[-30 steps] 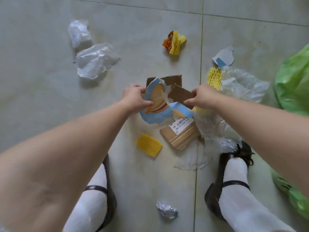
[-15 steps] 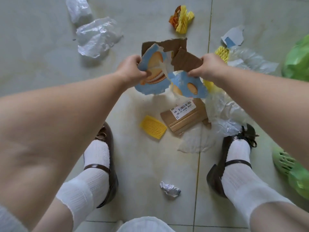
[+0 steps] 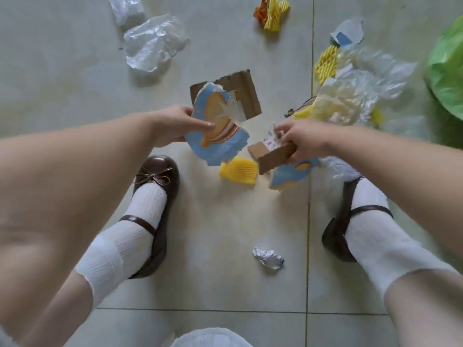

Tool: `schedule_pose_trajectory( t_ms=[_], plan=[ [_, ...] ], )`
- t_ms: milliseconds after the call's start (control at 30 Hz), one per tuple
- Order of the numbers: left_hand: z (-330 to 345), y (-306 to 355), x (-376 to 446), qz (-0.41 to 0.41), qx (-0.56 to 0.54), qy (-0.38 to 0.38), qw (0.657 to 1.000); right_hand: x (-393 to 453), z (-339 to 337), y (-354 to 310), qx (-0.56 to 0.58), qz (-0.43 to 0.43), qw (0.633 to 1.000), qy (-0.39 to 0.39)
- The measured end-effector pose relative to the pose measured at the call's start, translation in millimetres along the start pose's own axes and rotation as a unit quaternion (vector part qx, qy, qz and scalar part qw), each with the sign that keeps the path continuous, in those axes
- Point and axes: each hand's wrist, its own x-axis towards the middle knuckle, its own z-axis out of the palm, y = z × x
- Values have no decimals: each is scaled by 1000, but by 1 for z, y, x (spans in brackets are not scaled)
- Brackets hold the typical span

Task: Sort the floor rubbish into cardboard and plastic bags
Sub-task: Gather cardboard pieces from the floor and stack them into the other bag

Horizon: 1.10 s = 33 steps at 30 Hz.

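Pinching a ragged, blue-printed cardboard scrap [image 3: 220, 126], the left hand [image 3: 175, 125] holds it aloft; the right hand [image 3: 304, 142] grips a labelled corrugated piece [image 3: 271, 155]. Ribbed yellow foam [image 3: 239, 171] lies below, crinkled clear plastic [image 3: 355, 96] rightward, bare tile floor [image 3: 225, 284] between the shoes.

Torn blue-printed brown cardboard piece [image 3: 220, 126] held up left of labelled plain brown cardboard slab [image 3: 271, 152], tilted, over blue scrap [image 3: 290, 175].
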Motion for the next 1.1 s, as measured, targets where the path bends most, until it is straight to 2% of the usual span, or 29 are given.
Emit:
schedule_pose_trajectory(
  t_ms=[133,333,500,600,700,867,1000,1100],
  plan=[
    [12,-17,4,5,-19,34,999,-4,26,-8,-139,-10,989,50],
    [23,-16,12,24,-30,73,997,-2,22,-11,-192,47,979,50],
    [24,-8,17,35,-40,83,995,5,18,-10,-233,20,969,79],
    [20,5,16,44,-49,89,994,0,1,-8,-169,8,974,153],
    [12,28,11,65,-81,129,986,-11,-33,-6,40,33,969,242],
    [4,90,-10,112,-108,208,966,-42,-101,3,261,122,886,363],
    [17,161,-34,163,-111,226,954,-83,-156,14,417,148,778,445],
    [37,213,-58,214,-119,218,945,-119,-197,27,465,164,711,501]
  ],
)
